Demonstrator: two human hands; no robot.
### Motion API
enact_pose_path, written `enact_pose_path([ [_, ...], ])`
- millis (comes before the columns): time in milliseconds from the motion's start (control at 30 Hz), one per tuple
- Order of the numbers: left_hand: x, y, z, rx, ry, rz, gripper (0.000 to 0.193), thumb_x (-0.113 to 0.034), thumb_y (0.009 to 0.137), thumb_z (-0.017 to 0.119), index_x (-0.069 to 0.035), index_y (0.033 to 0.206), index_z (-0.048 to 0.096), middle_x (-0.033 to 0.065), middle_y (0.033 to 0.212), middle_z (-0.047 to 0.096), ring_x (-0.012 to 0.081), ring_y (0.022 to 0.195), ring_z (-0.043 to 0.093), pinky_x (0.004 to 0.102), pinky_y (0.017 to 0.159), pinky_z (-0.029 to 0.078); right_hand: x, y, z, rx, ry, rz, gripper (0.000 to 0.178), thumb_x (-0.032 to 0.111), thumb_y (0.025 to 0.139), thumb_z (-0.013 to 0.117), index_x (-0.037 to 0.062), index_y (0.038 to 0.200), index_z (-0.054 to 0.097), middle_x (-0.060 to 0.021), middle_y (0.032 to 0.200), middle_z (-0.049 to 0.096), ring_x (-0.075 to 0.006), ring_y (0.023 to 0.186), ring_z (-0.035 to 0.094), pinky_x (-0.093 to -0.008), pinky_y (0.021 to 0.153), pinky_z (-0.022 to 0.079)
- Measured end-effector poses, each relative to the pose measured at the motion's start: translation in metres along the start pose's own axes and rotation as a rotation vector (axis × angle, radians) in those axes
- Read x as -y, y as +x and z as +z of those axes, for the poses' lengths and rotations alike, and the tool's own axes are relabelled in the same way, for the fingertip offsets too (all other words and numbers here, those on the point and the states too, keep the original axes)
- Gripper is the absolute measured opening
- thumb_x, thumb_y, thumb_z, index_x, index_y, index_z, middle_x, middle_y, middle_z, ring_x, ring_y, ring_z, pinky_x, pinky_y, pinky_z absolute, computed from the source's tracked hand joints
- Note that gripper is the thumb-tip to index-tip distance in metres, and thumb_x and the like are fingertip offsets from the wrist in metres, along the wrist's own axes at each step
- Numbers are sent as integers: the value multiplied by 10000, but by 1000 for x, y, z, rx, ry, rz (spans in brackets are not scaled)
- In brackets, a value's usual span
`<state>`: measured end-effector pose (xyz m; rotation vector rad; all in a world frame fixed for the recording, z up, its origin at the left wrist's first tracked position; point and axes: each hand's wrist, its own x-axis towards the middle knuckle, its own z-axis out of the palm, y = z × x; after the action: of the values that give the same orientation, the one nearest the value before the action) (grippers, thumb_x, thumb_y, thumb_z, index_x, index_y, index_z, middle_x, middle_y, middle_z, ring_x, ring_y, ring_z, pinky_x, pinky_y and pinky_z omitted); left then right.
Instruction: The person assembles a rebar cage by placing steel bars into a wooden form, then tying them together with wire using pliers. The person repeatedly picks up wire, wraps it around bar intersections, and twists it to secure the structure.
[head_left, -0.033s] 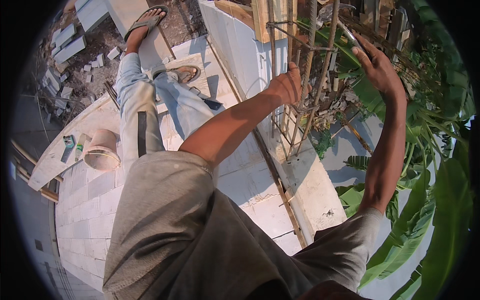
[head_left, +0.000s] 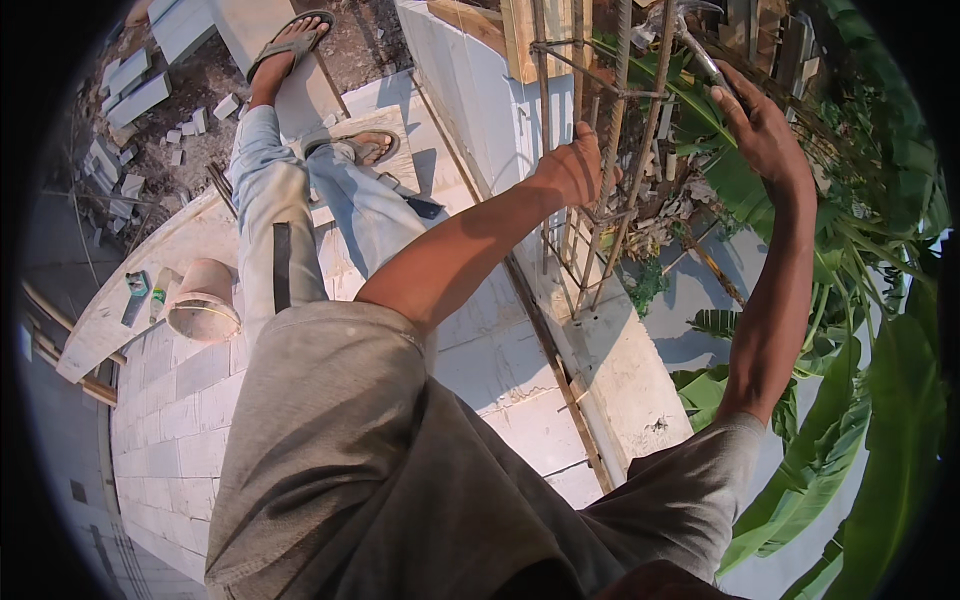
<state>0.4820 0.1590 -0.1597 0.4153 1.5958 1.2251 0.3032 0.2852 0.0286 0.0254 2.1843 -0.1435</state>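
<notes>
My right hand (head_left: 765,130) is closed around the handle of a claw hammer (head_left: 706,58), its metal head beside the top of the upright steel bars. My left hand (head_left: 575,170) is closed at the rebar cage (head_left: 620,130), which is made of several ribbed rods tied with thin cross-ties. Its fingertips go behind the rods, so their exact grip is partly hidden. The cage rises from a concrete wall top (head_left: 640,400). Beyond my left hand, wooden formwork (head_left: 522,45) stands against a white block wall (head_left: 465,75).
Banana leaves (head_left: 830,480) crowd the right side. A pinkish bucket (head_left: 205,300) lies tipped beside a green-labelled bottle (head_left: 160,297) on a board at left. My sandalled feet stand on boards (head_left: 385,135), with broken white blocks (head_left: 140,100) on the ground at upper left.
The hammer has shifted slightly to the right with my right hand, and its head shows more clearly. My left hand stays at the rods.
</notes>
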Motion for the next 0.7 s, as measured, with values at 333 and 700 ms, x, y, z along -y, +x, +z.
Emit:
enact_pose_path([
  [333, -23, -22, -14, -74, -178, -160, 637, -420, 974, 388, 73, 1359, 267, 276, 1142, 609, 352, 997, 634, 422, 900, 465, 2, 13, 0, 125, -134, -67, 525, 444, 969, 505, 153, 1404, 465, -185, 1328, 551, -341, 1239, 519, -422, 1024, 413],
  [700, -14, -14, -18, -89, -133, -2, 885, -479, 860, 497, 187, 1289, 103, 257, 881, 622, 402, 818, 621, 428, 765, 485, 14, 12, 3, 167, -221, -71, 507, 389, 974, 515, 146, 1414, 448, -167, 1351, 537, -332, 1246, 516, -420, 1019, 416],
])
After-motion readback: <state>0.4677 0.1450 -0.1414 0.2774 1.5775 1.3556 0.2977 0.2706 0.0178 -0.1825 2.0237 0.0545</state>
